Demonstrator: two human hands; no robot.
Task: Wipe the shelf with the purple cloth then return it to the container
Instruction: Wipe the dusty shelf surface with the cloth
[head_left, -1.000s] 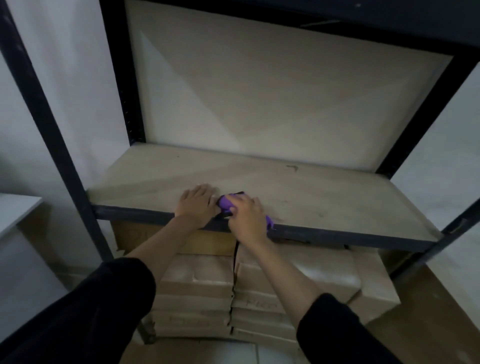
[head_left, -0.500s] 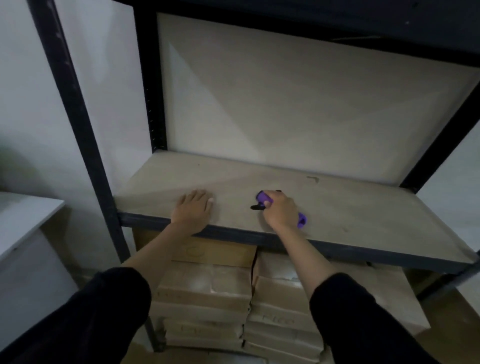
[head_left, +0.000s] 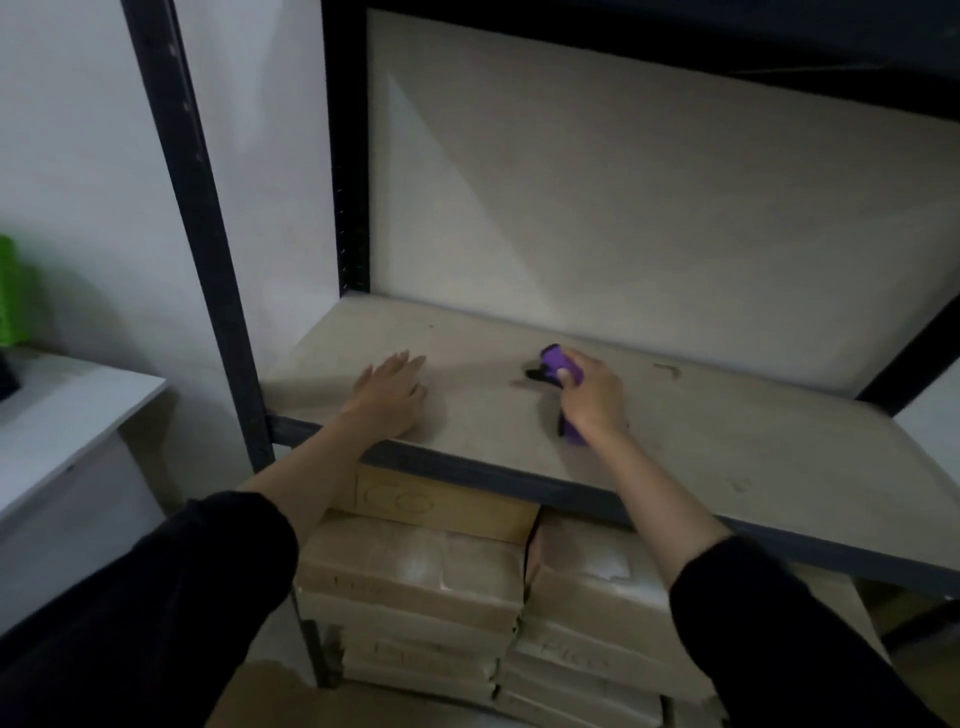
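Observation:
The shelf (head_left: 727, 447) is a pale dusty board in a black metal frame. My right hand (head_left: 592, 397) presses the purple cloth (head_left: 555, 359) onto the board near its middle; purple shows past my fingertips and again under my wrist. A dark edge of the cloth sticks out to the left. My left hand (head_left: 390, 395) lies flat on the board near its front left corner, fingers slightly spread, holding nothing. No container shows clearly in this view.
A black upright post (head_left: 208, 249) stands left of the shelf. Stacked cardboard boxes (head_left: 426, 571) fill the space below the board. A white table (head_left: 62, 415) sits at the left with a green object (head_left: 10, 291) on it. The shelf's back panel is pale and bare.
My right hand has slid the cloth from the front edge next to my left hand to the right and deeper onto the board. The left hand stayed flat. The view shifted left.

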